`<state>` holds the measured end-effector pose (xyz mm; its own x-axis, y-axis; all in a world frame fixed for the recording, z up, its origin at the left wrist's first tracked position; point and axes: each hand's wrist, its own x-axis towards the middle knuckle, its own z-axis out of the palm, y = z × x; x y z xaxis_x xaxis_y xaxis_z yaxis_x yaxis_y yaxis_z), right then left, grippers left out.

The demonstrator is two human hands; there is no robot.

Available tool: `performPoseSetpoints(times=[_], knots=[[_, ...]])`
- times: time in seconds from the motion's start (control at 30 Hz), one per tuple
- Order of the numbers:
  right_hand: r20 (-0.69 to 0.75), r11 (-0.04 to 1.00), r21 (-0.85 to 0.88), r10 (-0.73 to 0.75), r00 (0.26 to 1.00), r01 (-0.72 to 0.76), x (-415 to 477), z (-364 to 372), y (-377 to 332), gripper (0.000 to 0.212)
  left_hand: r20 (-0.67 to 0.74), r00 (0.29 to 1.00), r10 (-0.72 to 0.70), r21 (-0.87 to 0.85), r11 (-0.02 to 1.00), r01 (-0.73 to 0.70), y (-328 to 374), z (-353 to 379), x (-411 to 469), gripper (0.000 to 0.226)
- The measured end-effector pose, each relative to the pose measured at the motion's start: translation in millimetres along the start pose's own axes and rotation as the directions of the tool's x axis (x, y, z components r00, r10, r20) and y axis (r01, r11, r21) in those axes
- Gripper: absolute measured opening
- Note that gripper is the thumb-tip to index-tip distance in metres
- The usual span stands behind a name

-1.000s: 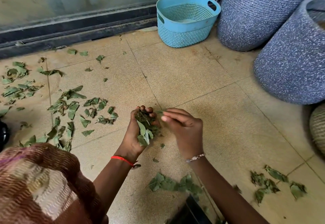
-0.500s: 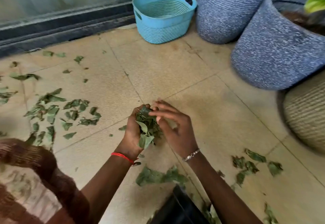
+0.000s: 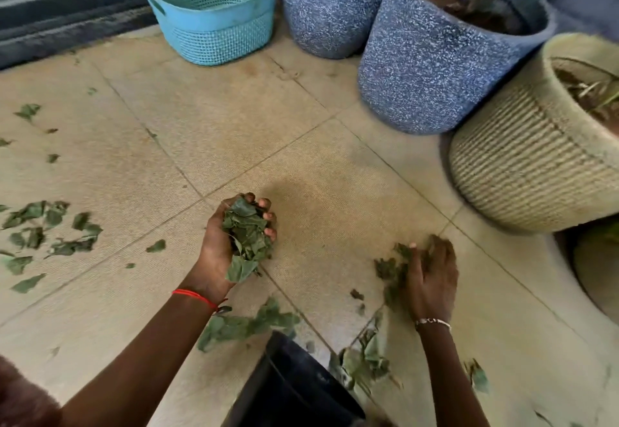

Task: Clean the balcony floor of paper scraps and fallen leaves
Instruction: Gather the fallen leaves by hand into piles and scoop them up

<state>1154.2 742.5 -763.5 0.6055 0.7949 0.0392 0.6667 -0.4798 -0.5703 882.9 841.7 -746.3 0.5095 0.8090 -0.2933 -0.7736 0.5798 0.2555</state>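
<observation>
My left hand [image 3: 217, 249] is cupped palm-up above the tiled floor and grips a bunch of green leaves [image 3: 246, 235]. My right hand [image 3: 432, 279] lies palm-down on the floor to the right, its fingers over a small clump of leaves [image 3: 390, 269]. More fallen leaves [image 3: 50, 229] are scattered at the left, a patch of leaves [image 3: 248, 324] lies below my left wrist, and some leaves [image 3: 363, 358] lie beside a black bin [image 3: 294, 389] at the bottom centre. No paper scraps are visible.
A light blue perforated basket [image 3: 214, 21] stands at the back by the dark door track [image 3: 67, 27]. Two speckled blue planters [image 3: 328, 7] [image 3: 432, 68] and a ribbed beige planter [image 3: 522, 162] line the right side. Bare tiles [image 3: 268, 131] lie between the basket and my hands.
My right hand has left the bunch in my left hand and moved right and down onto the leaves on the floor. The view has swung right, showing more planters.
</observation>
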Motion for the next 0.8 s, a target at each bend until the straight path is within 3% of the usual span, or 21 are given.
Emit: performPoseSetpoints(times=[0.17,0.27,0.37,0.43,0.5,0.63,0.7,0.8], knots=[[0.154,0.987,0.014,-0.16,0.975,0.16,-28.6,25.2,-30.6,0.082,-0.004,0.997,-0.078,-0.028,0.997,0.078,-7.0,-0.6,5.2,0.018],[0.259,0.952,0.197,-0.283,0.924,0.236,-39.5,31.7,-48.5,0.067,-0.027,0.995,-0.094,-0.018,0.995,0.093,-10.8,-0.5,8.4,0.014],[0.071,0.924,0.37,-0.13,0.989,0.095,-44.5,21.8,-50.0,0.044,-0.058,0.993,-0.104,-0.011,0.995,0.103,-14.6,-2.7,9.6,0.004],[-0.081,0.954,0.299,0.018,0.997,0.007,-49.9,11.1,-37.8,0.054,-0.052,0.993,-0.108,0.002,0.994,0.109,-17.3,-2.2,9.2,0.008],[-0.159,0.99,0.111,0.103,0.982,-0.085,-58.6,-0.4,-20.2,0.073,-0.038,0.992,-0.118,0.024,0.993,0.119,-20.6,0.9,8.5,0.026],[-0.135,0.928,-0.089,0.347,0.928,-0.361,-81.9,-8.8,10.8,0.094,-0.039,0.988,-0.151,0.059,0.987,0.153,-28.4,7.5,8.8,0.036],[-0.082,0.931,-0.145,0.327,0.941,-0.336,-92.8,-4.2,10.6,0.094,-0.029,0.986,-0.164,0.061,0.984,0.165,-29.4,8.3,8.0,0.035],[0.037,0.98,-0.164,0.123,0.992,-0.115,-99.9,11.0,-7.5,0.085,-0.026,0.989,-0.145,0.078,0.986,0.147,-25.5,7.6,4.3,0.035]])
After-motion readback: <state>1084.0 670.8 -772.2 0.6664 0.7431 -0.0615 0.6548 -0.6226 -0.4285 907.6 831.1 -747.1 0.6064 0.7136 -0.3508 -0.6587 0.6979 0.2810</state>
